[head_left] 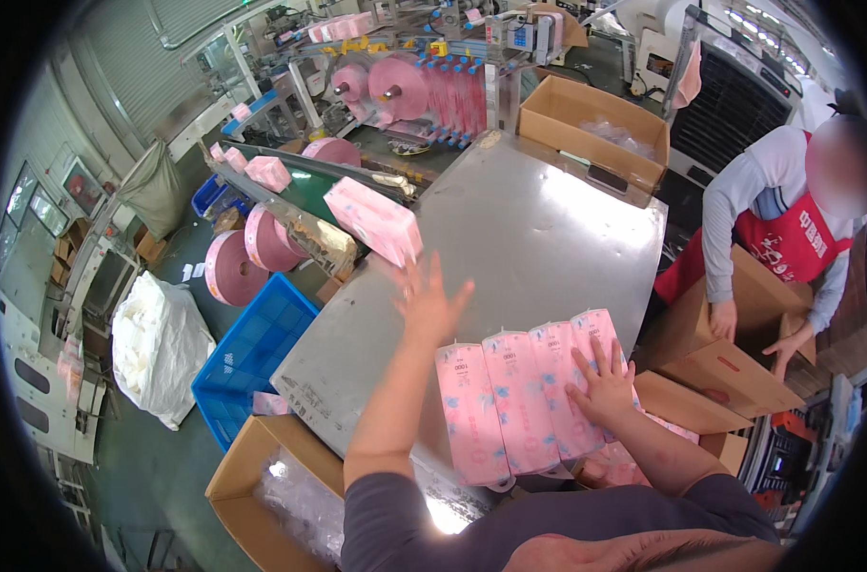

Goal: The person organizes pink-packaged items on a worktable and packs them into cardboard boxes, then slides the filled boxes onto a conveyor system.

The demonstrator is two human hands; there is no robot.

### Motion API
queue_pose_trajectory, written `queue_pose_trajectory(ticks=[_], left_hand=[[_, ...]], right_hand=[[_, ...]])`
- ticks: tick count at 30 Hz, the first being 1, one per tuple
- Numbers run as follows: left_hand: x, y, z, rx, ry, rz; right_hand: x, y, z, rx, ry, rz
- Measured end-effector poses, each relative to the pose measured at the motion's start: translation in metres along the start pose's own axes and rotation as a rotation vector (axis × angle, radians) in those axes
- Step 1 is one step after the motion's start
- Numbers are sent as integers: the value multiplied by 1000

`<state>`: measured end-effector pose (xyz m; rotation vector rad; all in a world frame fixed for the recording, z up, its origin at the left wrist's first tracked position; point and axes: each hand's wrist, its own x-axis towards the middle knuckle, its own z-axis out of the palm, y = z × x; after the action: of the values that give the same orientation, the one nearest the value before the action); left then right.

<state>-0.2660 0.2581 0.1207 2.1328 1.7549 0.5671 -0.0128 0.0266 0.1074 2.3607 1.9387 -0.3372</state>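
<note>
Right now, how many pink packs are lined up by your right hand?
4: leftmost pack, second pack, third pack, rightmost pack partly under the right hand. More may hide beneath.

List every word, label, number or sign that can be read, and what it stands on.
I don't copy out wording, so here is where print shows:
Row of pink packs under the right hand: dark print near the far ends, fainter pink print below.
Red apron at right: large white characters.
Pink pack near the left hand: markings too small and blurred to read.
</note>
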Motion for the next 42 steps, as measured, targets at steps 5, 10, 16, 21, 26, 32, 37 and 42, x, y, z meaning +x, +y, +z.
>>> queue_pose_trajectory(ticks=[5,10,16,21,26,32,37,42], left_hand=[[105,20,16,45,-66,-143],[70,-66,38,48,-67,208],[-185,-104,-29,-80,-239,560],[-245,-123,-18,-537,-43,-97],[-207,-136,32,-1963,-488,-817],[-203,-59,33,-1981,-483,-708],[-195,41,-8,-1941,-679,-514],[-213,150,22,-1731,-1177,-463]], right_hand=[[0,6,2,35,-28,-1],[18,71,16,335,435,-36],[12,113,71,1432,-91,311],[18,103,62,1858,-297,328],[37,117,109,2331,-539,379],[9,106,67,2459,-459,307],[-94,194,-8,2252,-135,352],[-238,333,-109,2128,-268,400]])
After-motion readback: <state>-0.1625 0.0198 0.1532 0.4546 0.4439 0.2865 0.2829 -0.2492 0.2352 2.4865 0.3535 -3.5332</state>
